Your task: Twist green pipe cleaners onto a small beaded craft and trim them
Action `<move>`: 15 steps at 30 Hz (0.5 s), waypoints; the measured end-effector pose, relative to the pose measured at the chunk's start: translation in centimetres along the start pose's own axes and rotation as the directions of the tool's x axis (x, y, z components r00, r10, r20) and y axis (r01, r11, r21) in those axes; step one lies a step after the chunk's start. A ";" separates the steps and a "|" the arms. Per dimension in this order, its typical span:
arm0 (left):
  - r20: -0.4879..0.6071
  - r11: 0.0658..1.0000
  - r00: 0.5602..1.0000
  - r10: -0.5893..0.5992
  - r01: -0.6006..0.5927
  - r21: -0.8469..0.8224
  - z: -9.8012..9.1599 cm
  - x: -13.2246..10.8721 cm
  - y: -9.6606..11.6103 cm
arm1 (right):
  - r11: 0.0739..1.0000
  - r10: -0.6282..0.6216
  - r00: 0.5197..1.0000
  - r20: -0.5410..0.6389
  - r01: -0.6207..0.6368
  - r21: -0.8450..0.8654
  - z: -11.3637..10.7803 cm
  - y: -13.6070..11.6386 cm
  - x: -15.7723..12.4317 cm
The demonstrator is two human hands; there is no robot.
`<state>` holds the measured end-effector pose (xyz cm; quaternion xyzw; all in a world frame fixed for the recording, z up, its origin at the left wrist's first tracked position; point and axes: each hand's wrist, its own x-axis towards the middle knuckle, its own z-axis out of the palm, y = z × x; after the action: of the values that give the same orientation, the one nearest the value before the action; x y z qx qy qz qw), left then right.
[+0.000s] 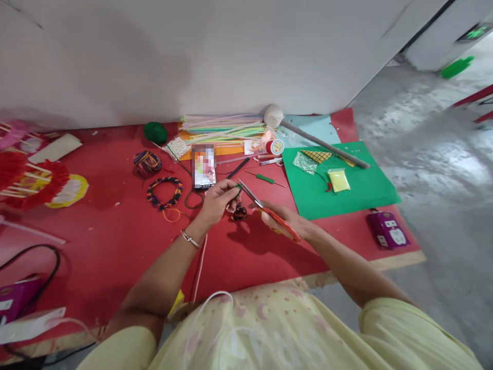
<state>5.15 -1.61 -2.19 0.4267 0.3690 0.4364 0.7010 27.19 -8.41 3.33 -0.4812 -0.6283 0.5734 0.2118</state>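
My left hand pinches a strand of green yarn between thumb and fingers. Just below those fingertips hangs a small dark multicoloured yarn piece, with pale beads beside it. My right hand grips red-handled scissors, their blades pointing up and left to the green yarn. Whether the blades touch the strand I cannot tell. A phone with a lit, blurred screen lies beyond my left hand. To its left rests a braided multicoloured yarn ring with a loose orange strand.
A green yarn ball, a multicoloured yarn ball and white beads lie behind. Farther right are a green-handled crochet hook, a green sheet, a long stick and a purple box. Red-fringed crafts sit left.
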 end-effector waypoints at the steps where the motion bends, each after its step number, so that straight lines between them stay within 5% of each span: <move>1: 0.001 1.000 1.000 -0.006 0.006 0.003 0.0 0.0 0.0 | 1.000 0.002 1.000 0.022 -0.003 0.021 -0.1 0.1 0.0; 15: 0.035 1.000 0.999 -0.011 0.011 -0.017 -0.7 0.2 0.1 | 0.990 0.051 0.996 0.074 -0.060 0.127 -0.2 0.8 0.1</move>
<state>4.56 -1.21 -2.36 0.4261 0.3555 0.4282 0.7133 27.59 -8.29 2.66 -0.4631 -0.5835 0.6352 0.2041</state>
